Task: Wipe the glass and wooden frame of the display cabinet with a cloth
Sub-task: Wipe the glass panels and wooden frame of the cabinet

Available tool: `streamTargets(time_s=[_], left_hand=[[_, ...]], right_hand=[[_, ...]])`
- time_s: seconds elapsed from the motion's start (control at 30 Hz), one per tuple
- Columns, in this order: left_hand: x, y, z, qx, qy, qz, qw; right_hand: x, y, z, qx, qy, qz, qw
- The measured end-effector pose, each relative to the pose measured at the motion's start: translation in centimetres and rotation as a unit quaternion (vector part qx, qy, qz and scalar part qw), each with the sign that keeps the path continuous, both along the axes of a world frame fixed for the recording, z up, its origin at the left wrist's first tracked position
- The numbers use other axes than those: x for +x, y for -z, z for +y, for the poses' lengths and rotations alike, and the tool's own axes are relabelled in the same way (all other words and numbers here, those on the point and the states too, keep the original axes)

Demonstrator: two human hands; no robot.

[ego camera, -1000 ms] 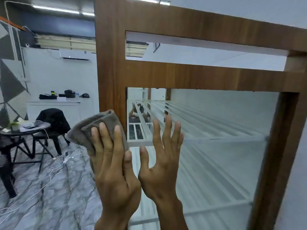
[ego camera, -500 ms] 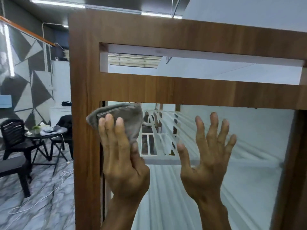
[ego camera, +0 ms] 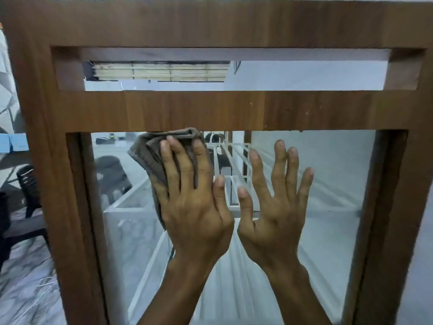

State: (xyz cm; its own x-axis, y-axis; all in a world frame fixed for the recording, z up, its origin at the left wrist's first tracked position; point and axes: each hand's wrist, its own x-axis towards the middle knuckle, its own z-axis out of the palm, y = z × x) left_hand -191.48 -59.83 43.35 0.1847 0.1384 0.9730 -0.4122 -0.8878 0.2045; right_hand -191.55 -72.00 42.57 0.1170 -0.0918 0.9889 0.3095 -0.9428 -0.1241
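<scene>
The display cabinet's wooden frame (ego camera: 210, 111) fills the view, with a large glass pane (ego camera: 328, 184) set below its middle crossbar. My left hand (ego camera: 192, 200) presses a folded grey-brown cloth (ego camera: 150, 153) flat on the glass, just under the crossbar near the pane's upper left. The cloth's top edge touches the wood. My right hand (ego camera: 274, 202) lies beside it, fingers spread, palm against the glass and holding nothing. White shelves show through the pane.
A black chair (ego camera: 25, 184) stands on the marble-patterned floor (ego camera: 25, 289) left of the cabinet. Another dark chair (ego camera: 112, 177) shows through the glass. A narrow slot (ego camera: 234, 71) opens between the top rail and the crossbar.
The view has swung to face the cabinet squarely and closer. My left hand slid the cloth right from the left post onto the upper glass. My right hand stayed spread on the pane.
</scene>
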Motion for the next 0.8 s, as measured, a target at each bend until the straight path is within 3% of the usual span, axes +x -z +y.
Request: streamTargets(time_s=[0.1,0.43,0.57,0.7,0.8], left_hand=[[-0.2,0.0,-2.0,-0.014,-0.009,0.009,1.0],[-0.7,-0.1,-12.2,0.108,0.013,-0.019,0.994],[-0.8,-0.3,-14.6,0.124,0.025,-0.032,0.991],[-0.4,0.0,-14.9,0.159,0.022,-0.038,0.986],[-0.5,-0.7,-16.9,0.225,0.047,-0.056,0.972]], right_hand=[[-0.3,0.2,-2.5,0.025,0.017,0.008,1.0],[-1.3,1.5,-10.6,0.044,-0.009,0.01,0.999],[-1.4,2.4,-11.8,0.038,-0.047,-0.038,0.997],[-2.2,2.8,-13.1,0.077,0.079,-0.099,0.989],[-2.4,3.1,-15.2,0.065,0.079,-0.05,0.993]])
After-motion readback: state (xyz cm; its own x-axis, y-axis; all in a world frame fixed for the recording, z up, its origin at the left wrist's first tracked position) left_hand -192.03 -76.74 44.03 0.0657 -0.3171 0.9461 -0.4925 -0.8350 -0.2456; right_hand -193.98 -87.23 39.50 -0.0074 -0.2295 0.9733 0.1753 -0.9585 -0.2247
